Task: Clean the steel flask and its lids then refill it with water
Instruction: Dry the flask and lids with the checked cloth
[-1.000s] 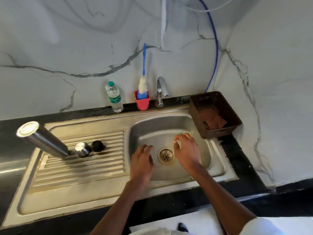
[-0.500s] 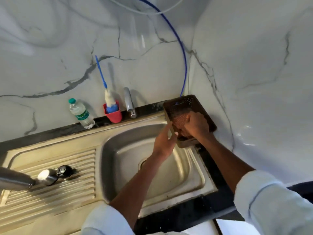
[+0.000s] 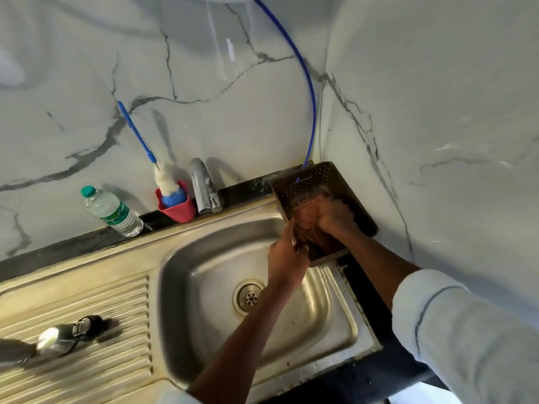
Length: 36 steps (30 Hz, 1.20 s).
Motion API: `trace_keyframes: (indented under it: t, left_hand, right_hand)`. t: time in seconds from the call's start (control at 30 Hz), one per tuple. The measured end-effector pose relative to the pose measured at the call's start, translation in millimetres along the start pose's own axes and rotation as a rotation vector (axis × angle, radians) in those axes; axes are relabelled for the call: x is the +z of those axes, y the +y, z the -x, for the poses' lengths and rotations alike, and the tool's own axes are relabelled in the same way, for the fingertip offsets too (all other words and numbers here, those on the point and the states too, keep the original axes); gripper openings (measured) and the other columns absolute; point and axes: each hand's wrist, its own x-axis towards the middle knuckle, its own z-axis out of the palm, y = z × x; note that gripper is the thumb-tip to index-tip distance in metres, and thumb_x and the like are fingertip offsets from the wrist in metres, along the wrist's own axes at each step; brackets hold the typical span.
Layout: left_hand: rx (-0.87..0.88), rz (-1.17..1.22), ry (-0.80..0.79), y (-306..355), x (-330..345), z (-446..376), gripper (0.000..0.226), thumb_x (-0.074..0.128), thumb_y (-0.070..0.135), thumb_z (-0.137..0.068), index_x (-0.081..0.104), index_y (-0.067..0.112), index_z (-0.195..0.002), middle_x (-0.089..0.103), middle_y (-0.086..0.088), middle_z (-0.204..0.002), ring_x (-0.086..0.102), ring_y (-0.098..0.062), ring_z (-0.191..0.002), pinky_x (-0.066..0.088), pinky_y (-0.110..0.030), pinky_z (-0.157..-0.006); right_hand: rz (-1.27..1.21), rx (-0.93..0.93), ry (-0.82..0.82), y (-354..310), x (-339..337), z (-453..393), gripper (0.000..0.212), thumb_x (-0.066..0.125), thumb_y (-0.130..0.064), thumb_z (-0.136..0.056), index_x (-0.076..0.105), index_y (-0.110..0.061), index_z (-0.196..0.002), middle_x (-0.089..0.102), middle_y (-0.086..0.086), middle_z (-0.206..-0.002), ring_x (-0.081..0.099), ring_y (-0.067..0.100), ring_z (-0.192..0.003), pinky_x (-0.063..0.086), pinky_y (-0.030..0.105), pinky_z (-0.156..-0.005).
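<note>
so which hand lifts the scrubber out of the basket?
Right, probably. The right hand is already inside the basket, on the scrubber. The left hand only touches the basket's near rim.

steel sink (image 3: 87,275), flask lids (image 3: 73,335), basket (image 3: 357,199)

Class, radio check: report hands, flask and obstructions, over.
Right hand in brown plastic basket, on orange scrub pad. Left hand at basket's edge. Steel flask untouched on draining board. Nothing blocking.

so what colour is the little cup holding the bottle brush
Red, seen in the head view: the cup stands beside the tap.
</note>
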Motion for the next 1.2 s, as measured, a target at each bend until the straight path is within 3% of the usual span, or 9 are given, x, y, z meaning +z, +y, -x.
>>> trace_keyframes:
  t: [0.1,0.33,0.5,0.57,0.73,0.87,0.93,1.03,1.2]
  left_hand:
    - [-0.012,0.053,-0.013,-2.0,-2.1,2.8,0.058,0.063,0.010,-0.098,0.051,0.035,-0.149,0.061,0.025,-0.111,0.052,0.032,-0.081,0.040,0.006,-0.067]
    - [-0.040,0.078,-0.064,-0.4,-5.5,6.2,0.069,0.063,0.006,-0.098,0.039,0.027,-0.159,0.064,0.007,-0.134,0.063,-0.007,-0.100,0.044,0.000,-0.062]
    - [-0.011,0.178,-0.079,-5.9,-8.6,7.7,0.070,0.067,0.023,-0.100,0.033,0.031,-0.161,0.068,-0.001,-0.134,0.068,-0.019,-0.119,0.057,-0.023,-0.088]
    - [0.025,0.223,-0.041,-5.0,-12.5,10.1,0.057,0.064,0.029,-0.103,0.039,0.033,-0.155,0.068,0.008,-0.124,0.069,-0.011,-0.111,0.053,-0.011,-0.077]
    - [0.032,0.410,0.146,5.3,-39.3,12.8,0.028,0.054,0.038,-0.106,0.068,0.016,-0.116,0.072,0.005,-0.101,0.069,-0.018,-0.097,0.050,-0.014,-0.072]
    - [-0.217,0.619,-0.052,7.4,-71.3,14.2,0.052,0.046,0.061,-0.101,0.071,0.016,-0.104,0.075,-0.002,-0.097,0.071,-0.019,-0.088,0.056,-0.033,-0.074]
    - [-0.311,0.701,-0.108,-1.8,-86.9,18.9,0.056,0.056,0.064,-0.092,0.071,0.013,-0.111,0.077,-0.005,-0.103,0.073,-0.021,-0.094,0.055,-0.033,-0.073]
    - [-0.307,0.774,-0.042,-11.3,-101.5,27.6,0.048,0.079,0.043,-0.082,0.071,0.011,-0.116,0.080,-0.008,-0.105,0.076,-0.027,-0.099,0.061,-0.039,-0.077]
    - [-0.249,0.687,0.199,-39.0,-131.1,37.3,0.021,0.075,0.023,-0.093,0.075,0.009,-0.109,0.080,-0.009,-0.101,0.077,-0.024,-0.089,0.065,-0.038,-0.071]
  right_hand:
    - [-0.055,0.034,0.032,-2.0,-5.3,2.2,0.023,0.053,-0.025,-0.101,0.069,-0.011,-0.110,0.069,0.012,-0.113,0.068,0.030,-0.100,0.048,0.032,-0.072]
    - [-0.283,0.056,0.168,-6.2,-25.0,30.9,0.037,0.072,-0.030,-0.087,0.064,-0.015,-0.121,0.065,0.010,-0.118,0.067,0.030,-0.102,0.058,0.039,-0.081]
    - [-0.602,0.093,0.253,-6.5,-51.8,62.2,0.042,0.077,-0.021,-0.084,0.061,-0.010,-0.121,0.069,0.004,-0.111,0.069,0.026,-0.098,0.051,0.031,-0.075]
    - [-0.732,0.102,0.276,-5.5,-64.1,75.5,0.043,0.075,-0.018,-0.083,0.060,-0.008,-0.122,0.069,0.005,-0.111,0.069,0.025,-0.097,0.054,0.032,-0.075]
    - [-1.108,0.066,0.221,-12.7,-65.7,122.7,0.048,0.076,-0.014,-0.083,0.060,-0.014,-0.128,0.069,0.004,-0.114,0.069,0.022,-0.096,0.061,0.039,-0.081]
    - [-1.321,0.038,-0.025,-34.2,-57.8,153.3,0.050,0.080,-0.010,-0.083,0.060,-0.014,-0.129,0.070,0.007,-0.115,0.070,0.027,-0.101,0.062,0.044,-0.084]
    - [-1.339,0.002,-0.089,-46.1,-54.4,165.2,0.047,0.080,-0.009,-0.084,0.061,-0.014,-0.127,0.071,0.007,-0.115,0.070,0.026,-0.101,0.061,0.039,-0.078]
    - [-1.256,-0.061,-0.108,-55.9,-46.0,175.1,0.039,0.077,-0.011,-0.087,0.062,-0.018,-0.122,0.070,0.006,-0.114,0.068,0.023,-0.101,0.059,0.038,-0.077]
    - [-1.011,-0.164,-0.055,-79.3,-27.6,196.5,0.053,0.086,-0.033,-0.078,0.063,-0.021,-0.124,0.069,-0.001,-0.116,0.068,0.020,-0.107,0.062,0.045,-0.087]
